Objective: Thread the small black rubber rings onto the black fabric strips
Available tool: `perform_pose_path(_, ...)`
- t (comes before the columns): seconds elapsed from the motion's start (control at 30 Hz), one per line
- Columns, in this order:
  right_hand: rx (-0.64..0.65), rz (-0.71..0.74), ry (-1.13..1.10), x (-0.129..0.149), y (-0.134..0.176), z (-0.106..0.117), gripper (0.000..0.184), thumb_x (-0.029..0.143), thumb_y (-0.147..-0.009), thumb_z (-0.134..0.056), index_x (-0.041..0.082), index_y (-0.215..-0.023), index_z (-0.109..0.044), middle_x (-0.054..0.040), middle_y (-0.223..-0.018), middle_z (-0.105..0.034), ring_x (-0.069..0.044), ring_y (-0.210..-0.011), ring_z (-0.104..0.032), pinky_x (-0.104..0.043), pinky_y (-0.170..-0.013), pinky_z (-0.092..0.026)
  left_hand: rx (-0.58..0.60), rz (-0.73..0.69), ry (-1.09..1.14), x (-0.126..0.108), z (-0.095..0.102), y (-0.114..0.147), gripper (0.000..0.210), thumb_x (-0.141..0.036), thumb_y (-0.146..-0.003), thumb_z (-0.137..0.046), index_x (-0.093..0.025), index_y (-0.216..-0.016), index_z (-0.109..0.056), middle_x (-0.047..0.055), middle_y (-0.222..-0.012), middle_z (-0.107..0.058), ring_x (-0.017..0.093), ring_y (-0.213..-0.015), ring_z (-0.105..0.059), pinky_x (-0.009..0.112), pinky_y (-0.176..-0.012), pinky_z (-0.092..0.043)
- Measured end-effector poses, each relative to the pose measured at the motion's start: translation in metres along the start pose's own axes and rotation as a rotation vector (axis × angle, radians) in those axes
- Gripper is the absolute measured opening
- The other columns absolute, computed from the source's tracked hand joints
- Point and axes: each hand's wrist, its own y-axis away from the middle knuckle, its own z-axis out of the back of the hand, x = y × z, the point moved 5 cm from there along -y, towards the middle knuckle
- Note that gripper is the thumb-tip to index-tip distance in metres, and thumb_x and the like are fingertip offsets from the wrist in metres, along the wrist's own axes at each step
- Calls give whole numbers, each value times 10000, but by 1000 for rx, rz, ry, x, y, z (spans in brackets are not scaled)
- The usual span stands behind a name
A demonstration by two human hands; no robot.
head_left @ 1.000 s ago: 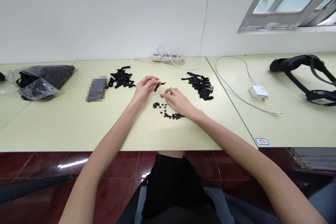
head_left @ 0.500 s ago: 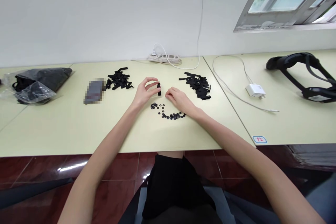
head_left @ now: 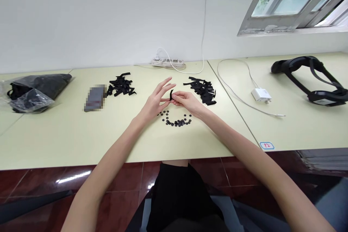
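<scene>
One black strip stands up between two hands, above the table's near middle.

From where I stand, the right hand [head_left: 190, 102] has thumb and fingertips pinched on the black strip [head_left: 171, 94], leaving its upper end free, perhaps so that it can be seen plainly. The left hand [head_left: 154, 105] spreads its upper fingers, seemingly to clear the strip, while its thumb and a lower finger come in at the strip's foot; whether they grip, I cannot tell. Small black rings [head_left: 179, 123] lie loose just on the near side of the hands, a spot that looks chosen for easy reach. The left heap of strips [head_left: 121, 86] and right heap of strips [head_left: 205, 92] sit farther out, probably to leave working room between them.
</scene>
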Motion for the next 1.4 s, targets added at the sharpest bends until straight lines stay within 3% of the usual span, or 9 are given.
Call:
perform_pose_path(0.3,-15,50,3,4,-1,4,496,659,-816,-922,228,-1042,-828,-55,-977,-792,-204,-972,-726,-404,-1035,-605,-114,172,167,19,4,-2,638,-481,-889,-942,-297,-1435,-667,137,-1661,-549,400,-1518,-609,448,-1023,-722)
perform_pose_path(0.57,-43,92,64,10,1,4,486,671,-811,-913,228,-963,-782,-58,-930,-805,-214,-937,-749,-413,-1021,-618,-64,203,161,25,-1,-2,500,-430,-885,-921,-262,-1292,-683,120,-1498,-644,347,-1433,-660,371,-949,-708)
perform_pose_path(0.73,-67,172,106,16,1,6,499,701,-837,-891,234,-963,-766,-65,-917,-813,-226,-917,-758,-428,-1001,-629,-12,207,115,27,-1,-2,336,-453,-974,-837,-240,-1214,-738,102,-1259,-767,264,-1220,-740,350,-952,-649)
perform_pose_path(0.93,-102,241,207,16,2,7,463,683,-892,-851,238,-962,-741,-68,-895,-811,-241,-888,-786,-439,-926,-667,49,302,229,31,-2,-2,433,-522,-941,-872,-227,-1237,-758,136,-1219,-797,296,-1169,-761,330,-754,-679)
perform_pose_path(1.2,-88,340,371,20,9,-1,305,563,-1027,-728,259,-1015,-713,-58,-910,-808,-244,-866,-788,-458,-908,-659,-60,348,376,40,-4,-2,455,-599,-885,-927,-203,-1019,-747,76,-1050,-806,244,-980,-820,478,-1045,-683)
perform_pose_path(1.3,-113,316,321,20,9,0,335,593,-1004,-763,277,-1093,-696,-39,-895,-809,-241,-861,-794,-454,-912,-677,-89,367,370,41,-5,-1,477,-632,-877,-923,-204,-1007,-756,73,-1023,-799,243,-970,-809,491,-1062,-669)
perform_pose_path(1.4,-143,292,247,20,7,5,424,667,-940,-825,266,-1014,-711,-53,-904,-812,-250,-883,-805,-462,-937,-691,-137,379,338,41,-3,-2,493,-663,-844,-932,-216,-982,-774,63,-1032,-781,244,-1001,-774,469,-1044,-668)
